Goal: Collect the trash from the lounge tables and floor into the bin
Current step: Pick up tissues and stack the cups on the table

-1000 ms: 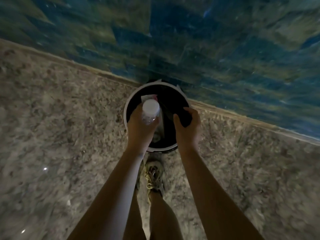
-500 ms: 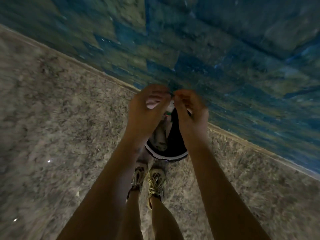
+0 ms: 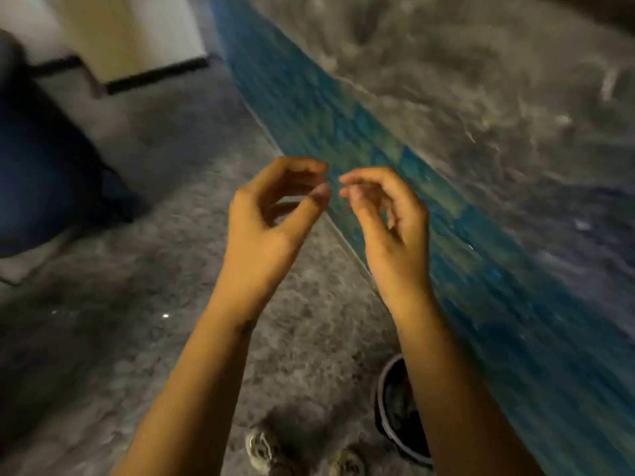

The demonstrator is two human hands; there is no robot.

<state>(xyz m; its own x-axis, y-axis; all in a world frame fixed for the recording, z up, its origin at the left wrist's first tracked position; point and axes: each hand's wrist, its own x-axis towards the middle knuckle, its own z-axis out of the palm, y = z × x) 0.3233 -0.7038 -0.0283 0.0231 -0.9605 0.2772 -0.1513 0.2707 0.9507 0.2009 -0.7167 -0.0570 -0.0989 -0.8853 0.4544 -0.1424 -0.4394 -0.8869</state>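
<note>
My left hand (image 3: 271, 214) and my right hand (image 3: 388, 214) are raised side by side in front of me, fingers loosely curled and apart, nothing in either. The round bin (image 3: 391, 438) with a white rim and dark inside stands on the floor at the lower right, partly hidden behind my right forearm. Some trash shows inside it, too blurred to name. No bottle is in view.
Speckled grey stone floor (image 3: 137, 338) with a blue-green tiled band (image 3: 343, 132) running diagonally to the lower right. A dark blue seat (image 3: 41, 173) stands at the left. A pale wall with a black skirting (image 3: 144, 36) is at the back. My shoes (image 3: 264, 451) show at the bottom.
The bottle in my left hand is gone from view. Both hands rose away from the bin, empty. The view swung up and left, so the bin now lies at the lower right.
</note>
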